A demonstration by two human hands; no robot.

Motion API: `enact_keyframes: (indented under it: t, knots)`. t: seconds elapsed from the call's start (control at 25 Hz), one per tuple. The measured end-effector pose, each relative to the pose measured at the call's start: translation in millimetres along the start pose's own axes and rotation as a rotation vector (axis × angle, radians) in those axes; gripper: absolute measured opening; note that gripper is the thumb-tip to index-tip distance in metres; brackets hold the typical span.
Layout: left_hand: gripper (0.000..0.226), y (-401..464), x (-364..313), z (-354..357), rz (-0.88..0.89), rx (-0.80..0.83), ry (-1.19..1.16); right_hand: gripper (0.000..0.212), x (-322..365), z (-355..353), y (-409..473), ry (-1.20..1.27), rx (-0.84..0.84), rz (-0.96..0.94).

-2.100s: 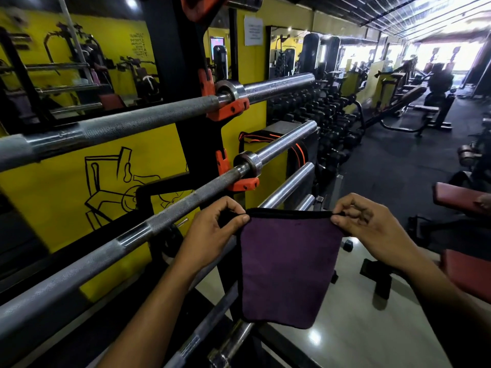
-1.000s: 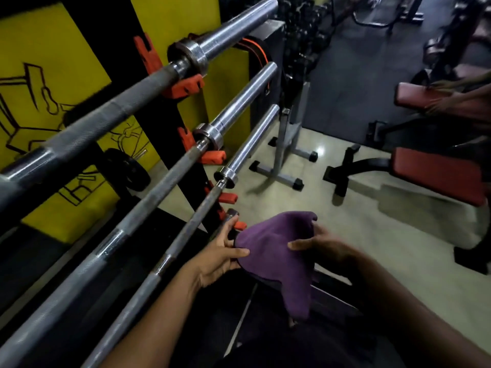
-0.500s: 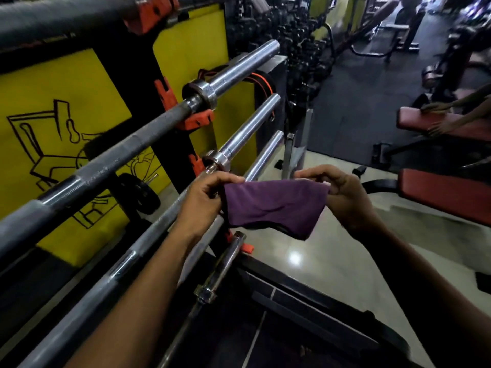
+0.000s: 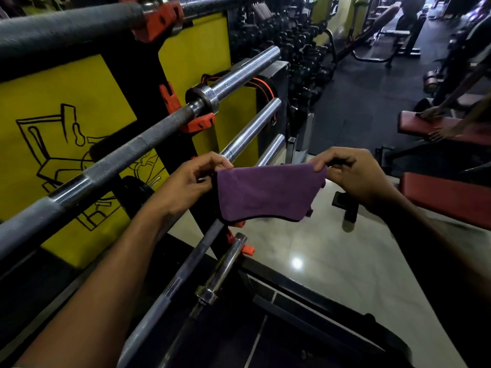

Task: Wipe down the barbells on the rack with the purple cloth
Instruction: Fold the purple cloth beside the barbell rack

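A folded purple cloth [image 4: 265, 193] with a dark hem hangs stretched between my two hands in front of the rack. My left hand [image 4: 188, 183] pinches its left top corner, close to the sleeve of the third barbell [image 4: 252, 131]. My right hand [image 4: 353, 173] pinches the right top corner, out over the floor. Several steel barbells lie across the black rack [image 4: 138, 73] on orange hooks: a top barbell [image 4: 66, 27], a second barbell [image 4: 148, 139] with a chrome collar, and lower ones partly hidden by my left arm. The cloth touches no bar.
A short bar [image 4: 218, 277] lies low at the rack's foot. Red padded benches [image 4: 446, 197] stand on the right, with another person's hands [image 4: 435, 123] on the far one. A dumbbell rack [image 4: 300, 46] lines the yellow wall behind. Pale tiled floor [image 4: 318, 261] lies below the cloth.
Both hands have pulled the cloth wider and flatter between them and raised it slightly. The view has tilted up, showing more of the top barbell.
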State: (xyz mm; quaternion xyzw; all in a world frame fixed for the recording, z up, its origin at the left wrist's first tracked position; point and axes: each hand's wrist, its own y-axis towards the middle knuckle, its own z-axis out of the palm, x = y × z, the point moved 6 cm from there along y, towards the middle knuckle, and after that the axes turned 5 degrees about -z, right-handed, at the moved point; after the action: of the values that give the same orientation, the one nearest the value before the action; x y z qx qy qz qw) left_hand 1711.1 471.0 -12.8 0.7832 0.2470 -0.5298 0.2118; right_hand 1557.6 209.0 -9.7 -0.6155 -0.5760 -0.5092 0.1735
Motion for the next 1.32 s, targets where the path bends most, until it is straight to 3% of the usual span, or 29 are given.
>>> enact_keyframes:
  t: [0.12,0.2,0.32,0.52,0.6,0.72,0.84,0.96,1.04,1.16,1.24,1.32]
  knots:
    - [0.019,2.4,-0.2,7.0,-0.002,-0.042,-0.075,0.01,-13.4,11.5,1.3,0.312,-0.071,0.151]
    - [0.022,3.6,12.1,14.4,-0.115,-0.163,-0.244,0.003,-29.6,32.2,-2.0,0.526,-0.067,0.359]
    - [0.026,-4.3,38.9,31.8,-0.305,-0.36,-0.482,0.029,-53.5,66.5,-16.8,0.695,-0.109,0.616]
    - [0.029,-19.7,79.9,55.8,-0.52,-0.345,-0.629,0.056,-86.3,108.8,-49.3,0.979,-0.076,0.864]
    - [0.045,-24.9,89.5,55.8,-0.549,-0.337,-0.69,0.046,-83.5,110.7,-53.7,0.945,-0.041,0.816]
    - [0.055,-32.6,96.7,59.8,-0.527,-0.325,-0.702,0.024,-70.9,94.3,-42.8,0.78,-0.115,0.645]
    - [0.04,-37.0,95.3,73.6,-0.508,-0.36,-0.538,0.019,-49.5,84.5,-28.5,0.715,-0.141,0.5]
    - [0.025,-35.5,76.4,69.9,-0.331,-0.471,-0.407,0.019,-43.4,85.8,-23.3,0.435,-0.153,0.467]
    - [0.028,-31.4,62.7,62.8,-0.225,-0.453,-0.435,0.02,-38.7,83.7,-19.4,0.356,-0.207,0.43]
    - [0.043,-28.3,60.4,52.5,-0.225,-0.402,-0.419,0.019,-26.1,75.6,-5.1,0.404,-0.24,0.381]
    - [0.054,-26.3,58.9,46.5,-0.218,-0.346,-0.344,0.015,-12.2,70.6,8.8,0.335,-0.158,0.296]
    - [0.061,-20.1,42.4,41.6,-0.148,-0.291,-0.193,0.013,10.8,70.2,25.9,0.124,0.048,0.129]
